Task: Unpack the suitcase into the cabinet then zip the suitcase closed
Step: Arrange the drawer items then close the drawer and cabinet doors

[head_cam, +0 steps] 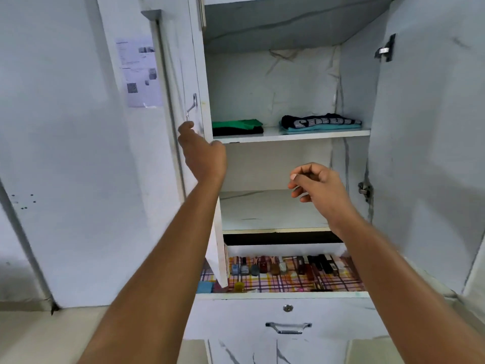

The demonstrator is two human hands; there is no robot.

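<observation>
Neither hand holds anything. The left hand (pixel 202 151) is raised at the edge of the left door (pixel 181 82), its fingers loosely curled just under the metal handle (pixel 191 107); whether a fingertip touches the handle cannot be told. The right hand (pixel 316 185) hangs in front of the middle shelf (pixel 273 211), fingers loosely curled around nothing. The cabinet (pixel 288 61) stands with both doors open. On its upper shelf (pixel 291 135) lie two folded stacks: a green top over a black one (pixel 237 126) at the left, and a dark printed top over a teal one (pixel 321 123) at the right. Lower down, small bottles (pixel 286 266) stand in a row on a checked cloth (pixel 288 282). Below that is a drawer (pixel 288 319) with a keyhole and a pull. The suitcase is out of view.
</observation>
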